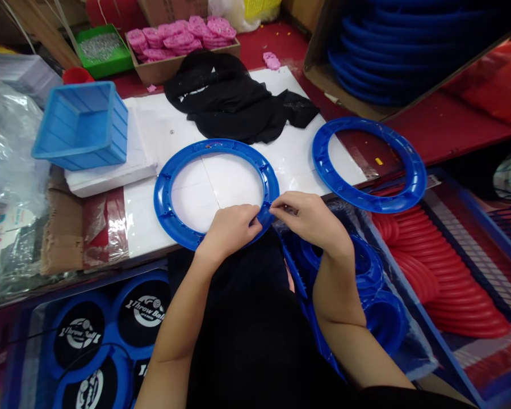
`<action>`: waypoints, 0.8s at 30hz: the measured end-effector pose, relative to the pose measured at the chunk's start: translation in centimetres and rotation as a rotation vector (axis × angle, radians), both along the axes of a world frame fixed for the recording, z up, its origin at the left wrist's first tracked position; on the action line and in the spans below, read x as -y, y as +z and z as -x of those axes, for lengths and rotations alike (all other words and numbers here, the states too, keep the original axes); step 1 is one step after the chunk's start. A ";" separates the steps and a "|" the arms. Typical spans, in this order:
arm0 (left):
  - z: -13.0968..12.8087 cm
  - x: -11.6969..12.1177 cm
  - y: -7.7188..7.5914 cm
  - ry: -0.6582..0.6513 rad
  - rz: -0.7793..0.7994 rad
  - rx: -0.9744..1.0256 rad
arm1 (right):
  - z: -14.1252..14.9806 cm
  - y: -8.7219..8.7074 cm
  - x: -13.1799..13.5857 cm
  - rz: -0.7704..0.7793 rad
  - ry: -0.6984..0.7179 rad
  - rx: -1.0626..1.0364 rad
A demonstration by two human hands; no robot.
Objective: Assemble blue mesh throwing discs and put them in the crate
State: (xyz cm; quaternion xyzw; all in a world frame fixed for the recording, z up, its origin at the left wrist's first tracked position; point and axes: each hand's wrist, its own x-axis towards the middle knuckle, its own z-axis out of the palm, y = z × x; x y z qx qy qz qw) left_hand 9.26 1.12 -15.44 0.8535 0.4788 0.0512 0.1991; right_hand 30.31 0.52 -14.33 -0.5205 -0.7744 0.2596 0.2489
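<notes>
Our left hand point(230, 228) clamps a blue ring point(163, 190), right hand point(313, 218) pinched together; eleven o'clock, pink pieces point(179, 40) fill a box point(155, 72).

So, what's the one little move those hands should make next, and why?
Perhaps the right hand should press its fingertips lightly on the blue ring: they are pinched together right at its rim, and the left hand is close by on the same ring, seemingly placed to steady it. Whether the right holds something small, I can't tell.

Free gap btwn L ring point(162, 193) & R ring point(321, 150), blk cloth point(234, 102) blocking far end.
</notes>
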 end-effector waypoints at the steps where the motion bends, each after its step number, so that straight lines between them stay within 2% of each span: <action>1: 0.0 -0.1 0.0 0.000 0.005 0.010 | 0.1 0.0 -0.4 -0.023 -0.002 0.000; 7: 0.0 -0.2 -0.1 -0.002 0.020 0.056 | 0.5 -0.9 -2.8 -0.009 0.008 -0.030; 11: 0.1 -0.2 -0.1 -0.002 0.025 0.069 | 0.3 -1.3 -3.1 0.047 0.003 -0.041; 14: 0.3 -0.5 -0.1 -0.035 0.026 0.073 | 0.7 -1.2 -2.2 0.045 -0.046 0.043; 20: 1.9 -1.0 0.5 -0.152 0.009 0.070 | 3.0 -0.5 0.6 -0.016 -0.185 0.379; 24: 1.9 -0.5 1.2 -0.135 -0.003 0.037 | 4.3 -0.6 1.8 -0.021 -0.262 0.448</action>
